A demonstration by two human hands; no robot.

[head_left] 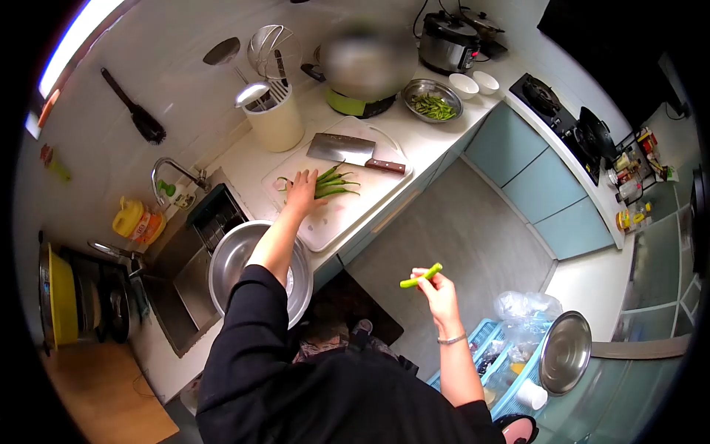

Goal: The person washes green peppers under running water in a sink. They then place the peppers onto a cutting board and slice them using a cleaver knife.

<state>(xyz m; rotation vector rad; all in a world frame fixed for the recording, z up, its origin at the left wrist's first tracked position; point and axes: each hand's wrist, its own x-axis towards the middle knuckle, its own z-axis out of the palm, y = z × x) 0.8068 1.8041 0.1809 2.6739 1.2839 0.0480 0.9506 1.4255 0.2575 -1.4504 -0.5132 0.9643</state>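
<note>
Right hand (439, 297) has a green pepper (421, 276) pinched between thumb and fingers, out over the floor; can't tell if it's one bent piece or two. Left hand (300, 195) is palm down on a bunch of long green peppers (336, 183) on the cutting board (325, 226), fingers a bit spread, and I honestly can't tell if it's gripping any. Big knife (342, 149) lies on the board just beyond them, blade flat. Metal basin (234, 259) sits under the left forearm, and more green peppers (433, 107) fill a steel bowl (449, 95) farther along the counter.
</note>
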